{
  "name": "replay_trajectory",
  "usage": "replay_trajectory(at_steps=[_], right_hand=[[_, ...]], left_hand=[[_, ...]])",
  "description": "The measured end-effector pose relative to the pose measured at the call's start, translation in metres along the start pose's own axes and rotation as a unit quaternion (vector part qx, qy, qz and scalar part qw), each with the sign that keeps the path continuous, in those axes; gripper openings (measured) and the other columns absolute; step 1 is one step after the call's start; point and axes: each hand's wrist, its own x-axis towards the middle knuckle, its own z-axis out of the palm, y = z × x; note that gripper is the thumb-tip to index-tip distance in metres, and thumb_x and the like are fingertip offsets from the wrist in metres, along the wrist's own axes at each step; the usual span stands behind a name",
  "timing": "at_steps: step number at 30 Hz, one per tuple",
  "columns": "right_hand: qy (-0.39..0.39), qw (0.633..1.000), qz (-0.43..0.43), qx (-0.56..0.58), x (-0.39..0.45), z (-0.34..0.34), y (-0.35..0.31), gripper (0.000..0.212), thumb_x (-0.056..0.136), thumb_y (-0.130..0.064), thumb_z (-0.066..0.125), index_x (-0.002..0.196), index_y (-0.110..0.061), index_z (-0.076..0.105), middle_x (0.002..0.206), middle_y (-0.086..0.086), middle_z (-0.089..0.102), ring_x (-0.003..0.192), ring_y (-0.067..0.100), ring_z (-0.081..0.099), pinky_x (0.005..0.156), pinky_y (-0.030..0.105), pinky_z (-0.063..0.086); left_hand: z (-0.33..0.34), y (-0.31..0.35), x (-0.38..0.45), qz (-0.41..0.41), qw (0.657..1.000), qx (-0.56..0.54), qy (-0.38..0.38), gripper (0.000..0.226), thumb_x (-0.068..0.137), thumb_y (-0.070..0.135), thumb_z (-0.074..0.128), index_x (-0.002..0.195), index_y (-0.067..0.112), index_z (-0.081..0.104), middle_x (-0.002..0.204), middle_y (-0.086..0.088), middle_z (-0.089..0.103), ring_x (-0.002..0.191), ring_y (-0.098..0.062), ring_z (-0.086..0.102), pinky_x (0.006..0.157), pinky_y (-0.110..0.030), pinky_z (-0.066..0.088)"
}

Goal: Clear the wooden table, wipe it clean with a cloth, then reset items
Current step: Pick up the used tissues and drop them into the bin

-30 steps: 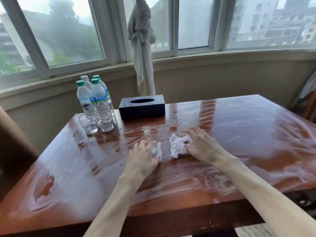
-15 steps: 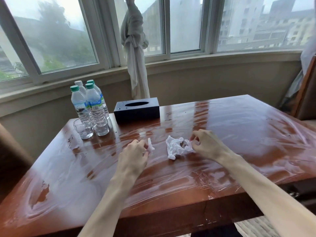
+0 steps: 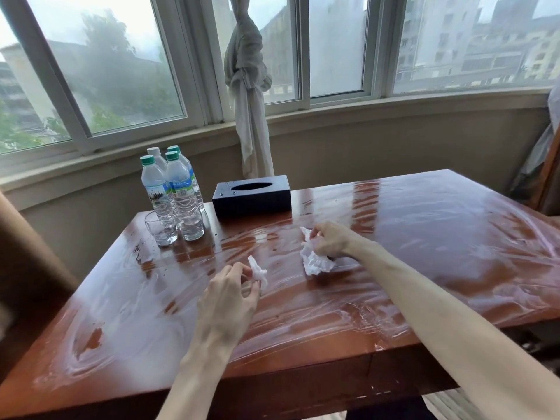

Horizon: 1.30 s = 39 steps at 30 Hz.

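The wooden table [image 3: 424, 237] is glossy and covered with clear plastic film. My left hand [image 3: 228, 294] pinches a small crumpled white tissue [image 3: 257, 272] near the table's middle, lifted slightly off the surface. To the right, my right hand [image 3: 330, 241] grips a larger crumpled white tissue [image 3: 315, 262], which hangs from the fingers and touches the table. Three water bottles [image 3: 178, 195] with green caps and a small glass [image 3: 159, 228] stand at the back left. A black tissue box [image 3: 251, 197] sits at the back centre.
A knotted grey curtain [image 3: 248, 92] hangs at the window behind the tissue box. A brown chair back [image 3: 27, 262] rises at the left edge, and another piece of wooden furniture [image 3: 545, 183] stands at the right. The window sill runs along the far wall.
Both hands went from lying on the tissues to curling round them and lifting them. The camera tilted and shifted, so the table appears lower in view.
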Motion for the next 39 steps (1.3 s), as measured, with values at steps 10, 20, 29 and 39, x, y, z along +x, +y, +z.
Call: replay_trajectory(at_steps=[10, 20, 29, 39], right_hand=[[0.082, 0.996, -0.043, 0.015, -0.005, -0.004, 0.021, 0.03, 0.083, -0.005, 0.06, 0.112, -0.009, 0.07, 0.088, 0.002, 0.061, 0.088, 0.022, 0.058, 0.072, 0.024, 0.038], [0.191, 0.981, 0.037, 0.002, -0.049, -0.066, 0.072, 0.012, 0.08, -0.022, 0.065, 0.089, -0.029, 0.069, 0.098, 0.005, 0.075, 0.097, 0.029, 0.066, 0.077, 0.032, 0.048], [0.416, 0.895, 0.155, 0.044, -0.27, -0.117, 0.168, 0.023, 0.089, -0.016, 0.068, 0.11, -0.018, 0.078, 0.099, 0.0, 0.077, 0.093, 0.019, 0.07, 0.071, 0.014, 0.039], [0.436, 0.787, 0.422, 0.108, -0.5, -0.005, 0.357, 0.011, 0.085, -0.019, 0.071, 0.095, -0.021, 0.073, 0.077, -0.007, 0.068, 0.084, 0.024, 0.068, 0.068, 0.026, 0.043]], left_hand=[[0.031, 0.031, 0.019, 0.009, 0.998, -0.05, -0.046, 0.016, 0.093, 0.037, 0.069, 0.104, 0.026, 0.069, 0.093, 0.021, 0.052, 0.079, 0.004, 0.055, 0.072, -0.02, 0.045], [0.078, 0.09, 0.065, 0.034, 0.987, -0.081, -0.132, 0.005, 0.093, 0.037, 0.065, 0.096, 0.032, 0.065, 0.105, 0.01, 0.064, 0.098, -0.012, 0.061, 0.082, -0.033, 0.053], [0.082, 0.268, 0.023, 0.169, 0.948, -0.233, -0.138, 0.015, 0.095, 0.044, 0.064, 0.091, 0.03, 0.066, 0.079, 0.015, 0.068, 0.07, 0.004, 0.064, 0.059, -0.014, 0.046], [0.268, 0.422, -0.18, 0.244, 0.869, -0.21, -0.376, 0.034, 0.091, 0.057, 0.049, 0.091, 0.031, 0.071, 0.091, 0.012, 0.073, 0.088, -0.008, 0.068, 0.081, -0.032, 0.055]])
